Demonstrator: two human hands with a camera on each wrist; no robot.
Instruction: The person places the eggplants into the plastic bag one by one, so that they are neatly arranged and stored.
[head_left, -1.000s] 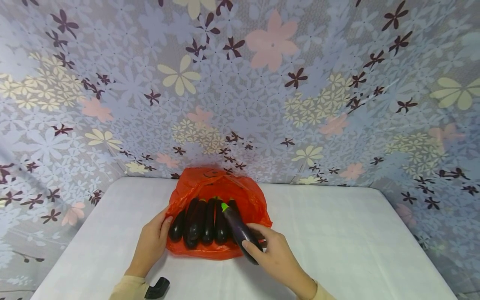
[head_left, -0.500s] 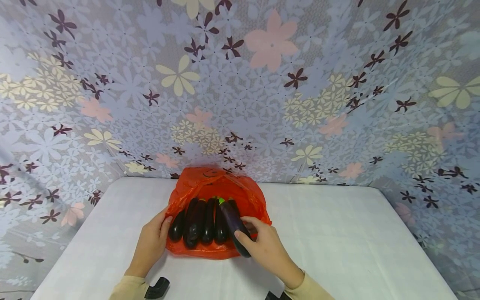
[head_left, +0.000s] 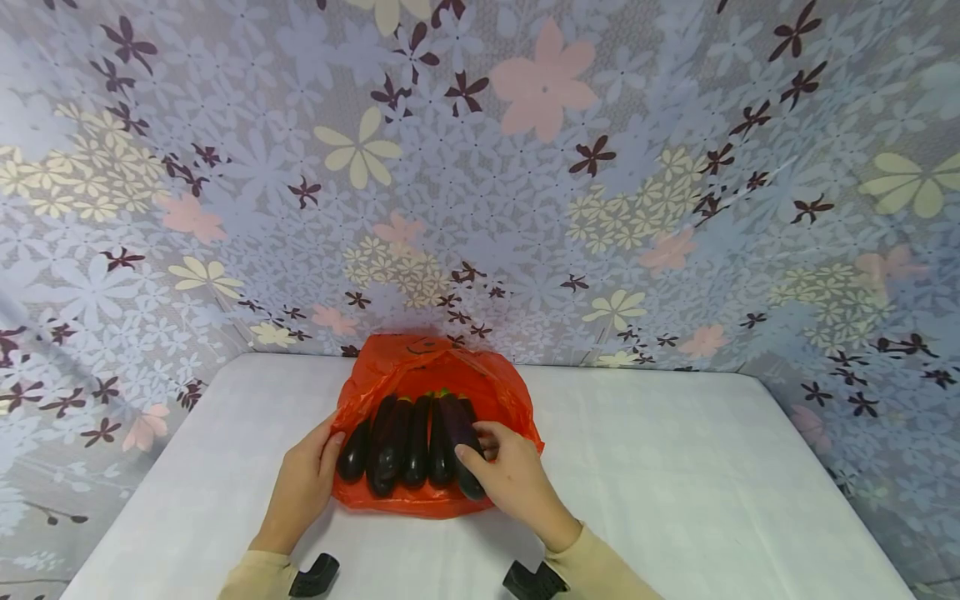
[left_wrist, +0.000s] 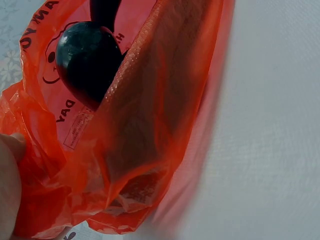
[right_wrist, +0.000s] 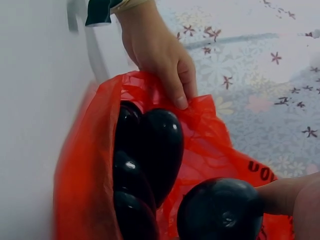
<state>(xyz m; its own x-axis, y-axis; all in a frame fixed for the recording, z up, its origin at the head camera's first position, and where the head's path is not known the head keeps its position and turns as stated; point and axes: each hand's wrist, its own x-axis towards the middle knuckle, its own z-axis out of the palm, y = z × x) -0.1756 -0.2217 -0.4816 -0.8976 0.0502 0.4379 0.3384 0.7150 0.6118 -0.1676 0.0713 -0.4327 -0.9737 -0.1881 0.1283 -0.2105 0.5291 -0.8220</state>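
Observation:
A red plastic bag lies with its mouth toward me, several dark purple eggplants side by side within it. My left hand pinches the bag's left edge between thumb and fingers. At the bag's right side, my right hand grips one eggplant around its body, thumb on top; its stem end points into the bag. In the right wrist view this eggplant shows its round end beside the others. The left wrist view shows the bag's rim and the round end of another eggplant.
The bag stands on a white-covered table, near its back edge. Behind it hangs a flower-patterned cloth. Black wrist devices sit by both sleeves.
My right hand has moved left and away from me with the eggplant, carrying it from over the bag's front edge deeper into the bag. My left hand stays on the bag's edge.

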